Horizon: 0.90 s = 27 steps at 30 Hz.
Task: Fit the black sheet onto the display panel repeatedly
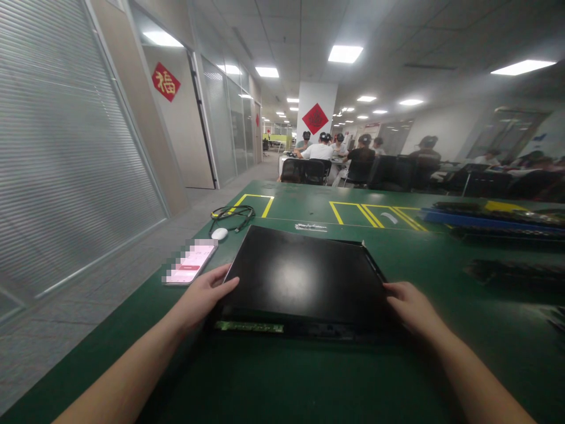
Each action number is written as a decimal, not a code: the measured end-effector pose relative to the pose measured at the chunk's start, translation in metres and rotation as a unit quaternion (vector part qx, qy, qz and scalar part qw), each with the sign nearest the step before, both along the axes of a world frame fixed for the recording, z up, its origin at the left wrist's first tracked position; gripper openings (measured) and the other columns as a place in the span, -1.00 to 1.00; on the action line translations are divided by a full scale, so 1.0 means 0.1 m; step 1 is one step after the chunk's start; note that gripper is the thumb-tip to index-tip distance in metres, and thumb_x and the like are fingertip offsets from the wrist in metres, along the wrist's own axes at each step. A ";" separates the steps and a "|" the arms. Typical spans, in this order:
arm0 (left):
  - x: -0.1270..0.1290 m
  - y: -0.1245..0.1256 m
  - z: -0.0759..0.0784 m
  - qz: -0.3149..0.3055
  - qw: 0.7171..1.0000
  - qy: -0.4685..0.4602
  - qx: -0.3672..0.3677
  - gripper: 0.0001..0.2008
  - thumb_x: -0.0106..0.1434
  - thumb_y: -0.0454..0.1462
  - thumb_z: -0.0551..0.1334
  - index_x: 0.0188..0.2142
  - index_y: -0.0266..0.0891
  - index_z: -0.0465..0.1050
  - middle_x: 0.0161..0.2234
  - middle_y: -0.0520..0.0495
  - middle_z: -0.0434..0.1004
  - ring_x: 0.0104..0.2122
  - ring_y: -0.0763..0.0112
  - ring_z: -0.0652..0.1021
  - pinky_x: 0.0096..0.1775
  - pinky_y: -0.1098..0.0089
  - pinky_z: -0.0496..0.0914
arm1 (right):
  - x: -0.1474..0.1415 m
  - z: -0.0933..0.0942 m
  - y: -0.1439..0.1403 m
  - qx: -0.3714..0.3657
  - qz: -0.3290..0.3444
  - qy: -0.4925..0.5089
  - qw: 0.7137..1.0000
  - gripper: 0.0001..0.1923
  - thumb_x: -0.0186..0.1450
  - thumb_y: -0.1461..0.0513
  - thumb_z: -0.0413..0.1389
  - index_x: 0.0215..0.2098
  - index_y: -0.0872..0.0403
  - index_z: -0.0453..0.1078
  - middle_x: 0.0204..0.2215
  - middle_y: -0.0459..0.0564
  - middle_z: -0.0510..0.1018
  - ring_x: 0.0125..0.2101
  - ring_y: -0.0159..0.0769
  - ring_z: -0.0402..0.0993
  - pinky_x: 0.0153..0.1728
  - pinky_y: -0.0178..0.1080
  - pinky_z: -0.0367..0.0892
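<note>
Black panel (300,274) smooth, satin sheen; green tabletop (282,380) smooth.

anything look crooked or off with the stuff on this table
The black panel between the left hand and right hand looks slightly askew: a dark frame edge shows past its right side, and a green circuit strip is exposed along its near edge.

Bare forearms (132,368), bare left hand (205,298), bare right hand (412,307)
</note>
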<state>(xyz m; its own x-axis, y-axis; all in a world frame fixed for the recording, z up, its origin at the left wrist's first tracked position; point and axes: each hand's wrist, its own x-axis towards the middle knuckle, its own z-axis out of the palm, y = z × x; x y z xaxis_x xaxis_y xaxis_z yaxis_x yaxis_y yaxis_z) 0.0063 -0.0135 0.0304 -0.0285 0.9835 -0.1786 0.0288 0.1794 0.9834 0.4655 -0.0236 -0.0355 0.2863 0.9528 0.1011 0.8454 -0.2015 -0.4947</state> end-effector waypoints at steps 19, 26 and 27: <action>-0.01 -0.03 0.01 -0.079 0.984 -0.119 0.110 -0.22 0.11 -0.17 0.42 0.29 -0.13 0.23 0.03 -0.20 0.59 0.01 0.00 0.57 -0.05 0.24 0.51 | -0.05 0.16 -0.06 0.087 -0.113 0.371 0.918 -0.42 0.09 0.01 0.18 0.01 0.13 0.48 -0.18 0.18 0.63 -0.19 0.02 0.57 -0.23 -0.07 0.46; -0.06 0.00 -0.01 -0.091 0.979 -0.158 0.087 -0.32 0.12 -0.19 0.41 0.24 -0.13 0.32 0.05 -0.17 0.58 0.03 0.05 0.56 -0.02 0.29 0.48 | 0.04 0.24 -0.22 0.125 -0.036 0.426 0.895 -0.36 0.25 -0.13 -0.10 0.13 0.01 0.41 -0.10 0.09 0.62 -0.06 0.02 0.53 -0.08 -0.05 0.43; -0.07 0.00 0.00 -0.099 0.979 -0.160 0.078 -0.34 0.13 -0.19 0.40 0.23 -0.12 0.34 0.04 -0.16 0.59 0.03 0.05 0.55 -0.02 0.28 0.47 | 0.08 0.21 -0.24 0.112 -0.036 0.412 0.904 -0.37 0.24 -0.15 -0.09 0.03 0.03 0.49 -0.16 0.12 0.64 -0.08 0.06 0.54 -0.08 -0.03 0.44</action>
<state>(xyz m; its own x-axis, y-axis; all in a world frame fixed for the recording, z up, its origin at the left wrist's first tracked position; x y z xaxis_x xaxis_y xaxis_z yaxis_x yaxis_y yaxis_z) -0.0003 -0.0133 0.0299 0.1983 0.9801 0.0053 -0.2668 0.0487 0.9625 0.4733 -0.0473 -0.0144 0.4137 0.9103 0.0141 0.1610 -0.0580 -0.9853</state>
